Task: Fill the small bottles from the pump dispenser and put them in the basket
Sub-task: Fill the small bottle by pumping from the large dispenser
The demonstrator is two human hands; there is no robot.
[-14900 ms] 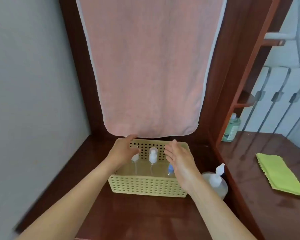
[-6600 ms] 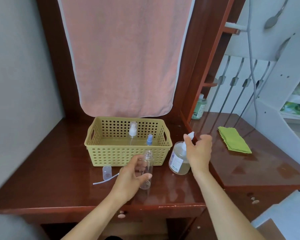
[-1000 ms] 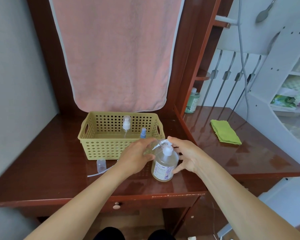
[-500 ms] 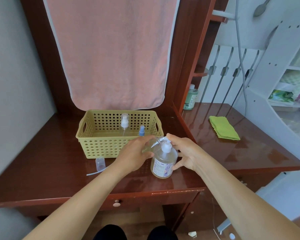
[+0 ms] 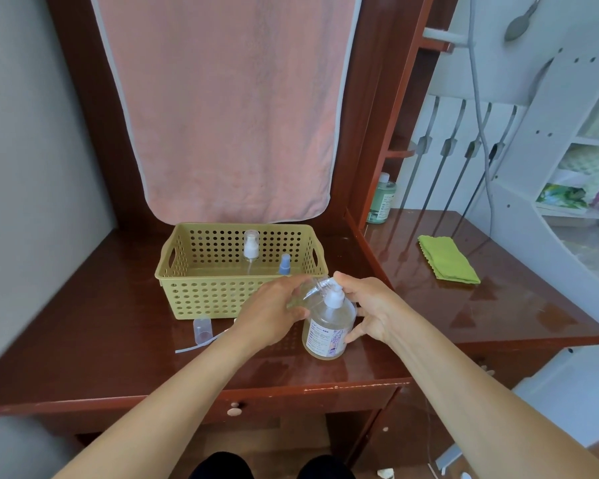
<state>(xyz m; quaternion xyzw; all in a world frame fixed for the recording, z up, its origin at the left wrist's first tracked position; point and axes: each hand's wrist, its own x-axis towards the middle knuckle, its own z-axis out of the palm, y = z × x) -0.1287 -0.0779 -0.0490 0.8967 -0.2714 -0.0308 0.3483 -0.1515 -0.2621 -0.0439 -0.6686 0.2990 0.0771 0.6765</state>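
Left hand (image 5: 274, 314) wrapped round small bottle (image 5: 305, 293): clear plastic, tilted, mouth at pump spout. Right hand (image 5: 370, 309) grasping pump dispenser (image 5: 327, 331): forefinger on white pump head, thumb against round clear body; yellowish liquid, printed label. Pump dispenser stands just before right front corner of basket (image 5: 201, 299). Basket is yellow perforated plastic, rectangular, with cut-out handles. Inside, white-capped bottle (image 5: 250, 248) and blue-capped bottle (image 5: 284, 264) upright. Clear cap (image 5: 202, 330) and thin white tube (image 5: 198, 345) lie just before basket's left front. Desk (image 5: 101, 340) glossy red-brown wood. Pink terry towel (image 5: 222, 115) hangs behind basket. Folded green cloth (image 5: 446, 259) and green bottle (image 5: 381, 200) well right of basket.
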